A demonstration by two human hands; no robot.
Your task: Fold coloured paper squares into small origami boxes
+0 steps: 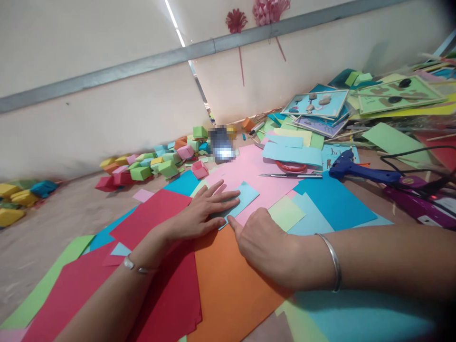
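Note:
A small light blue paper piece (247,197) lies on the pink and orange sheets in front of me. My left hand (203,209) rests flat across it with the fingers spread. My right hand (265,244) is closed with one digit stretched out, its tip at the paper's near edge. I see nothing held in that hand, though its curled fingers are partly hidden. Beneath my hands are an orange sheet (228,285), a pink sheet (245,164) and red sheets (156,213). Scissors (290,175) with red handles lie beyond, partly under light blue paper (290,154).
Several folded paper cubes (142,172) are heaped at the back left near the wall. A blue glue gun (363,173) with a black cord lies at the right, beside a purple object (420,206). Framed stone pictures (317,103) stand stacked behind. A blurred-out dark object (221,145) is near the wall.

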